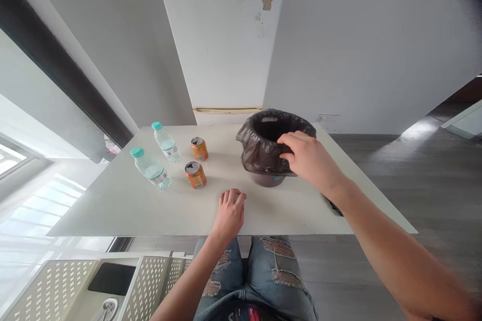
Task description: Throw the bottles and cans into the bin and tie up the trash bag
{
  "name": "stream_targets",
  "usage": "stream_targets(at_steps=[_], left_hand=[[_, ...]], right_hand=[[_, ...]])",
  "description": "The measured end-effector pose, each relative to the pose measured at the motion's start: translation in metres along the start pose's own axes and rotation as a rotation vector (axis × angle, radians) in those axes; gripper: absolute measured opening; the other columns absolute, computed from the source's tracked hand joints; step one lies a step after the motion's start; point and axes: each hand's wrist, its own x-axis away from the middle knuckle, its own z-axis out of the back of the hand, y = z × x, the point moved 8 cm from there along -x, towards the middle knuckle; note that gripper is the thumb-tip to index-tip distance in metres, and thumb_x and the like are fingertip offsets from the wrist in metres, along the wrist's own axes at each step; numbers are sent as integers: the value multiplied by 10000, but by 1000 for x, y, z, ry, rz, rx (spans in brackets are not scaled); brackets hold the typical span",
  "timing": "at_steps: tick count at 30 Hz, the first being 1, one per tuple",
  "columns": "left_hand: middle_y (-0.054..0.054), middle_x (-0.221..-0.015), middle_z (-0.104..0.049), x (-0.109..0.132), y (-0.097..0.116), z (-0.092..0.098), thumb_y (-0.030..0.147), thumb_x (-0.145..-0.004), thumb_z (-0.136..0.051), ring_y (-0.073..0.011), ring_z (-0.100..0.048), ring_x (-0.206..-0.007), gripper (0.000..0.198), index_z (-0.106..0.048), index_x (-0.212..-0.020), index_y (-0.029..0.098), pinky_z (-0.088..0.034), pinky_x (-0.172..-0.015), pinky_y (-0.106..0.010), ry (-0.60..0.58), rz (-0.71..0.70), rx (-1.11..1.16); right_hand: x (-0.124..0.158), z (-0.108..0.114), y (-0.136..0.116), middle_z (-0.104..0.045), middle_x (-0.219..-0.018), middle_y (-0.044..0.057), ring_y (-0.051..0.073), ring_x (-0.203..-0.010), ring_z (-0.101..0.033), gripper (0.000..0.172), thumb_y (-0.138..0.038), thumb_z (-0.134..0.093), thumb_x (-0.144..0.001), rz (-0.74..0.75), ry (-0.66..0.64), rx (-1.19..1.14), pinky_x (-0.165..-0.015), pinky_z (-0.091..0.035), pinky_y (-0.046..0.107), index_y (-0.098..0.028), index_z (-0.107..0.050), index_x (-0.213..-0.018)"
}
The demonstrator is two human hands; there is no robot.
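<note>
My right hand (307,158) reaches over the near right rim of a small trash bin (266,179), fingers closed on the edge of the black garbage bag (259,153) that lines it. The bag folds down over the outside of the bin and hides most of its wall. My left hand (230,210) rests on the tabletop left of the bin, fingers loosely bent and holding nothing. Farther left stand two orange cans, a back can (199,149) and a front can (195,175). Beside them are two clear bottles with teal caps, a back bottle (166,144) and a front bottle (152,169).
A white table (124,205) carries everything. Some thin dark item (333,205) lies partly hidden beneath my right forearm. Behind the table is a white refrigerator (226,40). At lower left, a perforated plastic basket (145,286) sits below table height.
</note>
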Motion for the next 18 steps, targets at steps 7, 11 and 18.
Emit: stream_targets(at_steps=[7, 11, 18], left_hand=[[-119, -1028, -672, 64, 58, -3, 88, -960, -420, -241, -576, -932, 296, -675, -1026, 222, -489, -839, -425, -28, -361, 230], [-77, -904, -700, 126, 50, -62, 97, -854, -545, -223, -612, -840, 166, -664, -863, 212, -512, -761, -385, -265, -525, 219], [-107, -1010, -766, 137, -84, -89, 73, -888, -567, -295, -729, -979, 268, -765, -984, 226, -582, -868, -435, -386, 298, 58]], right_hand=[[-2, -22, -54, -700, -994, 77, 271, -979, -644, 264, 11, -550, -938, 110, -26, -9, -690, -515, 380, -226, -619, -1031], [-3, -18, -61, -677, -1040, 94, 296, -980, -622, 230, -68, -638, -955, 149, -46, 30, -800, -541, 440, -213, -617, -1133], [-28, 4, -121, -664, -1200, 131, 334, -1112, -579, 311, -333, -738, -977, 300, 6, -19, -912, -502, 498, -210, -647, -1248]])
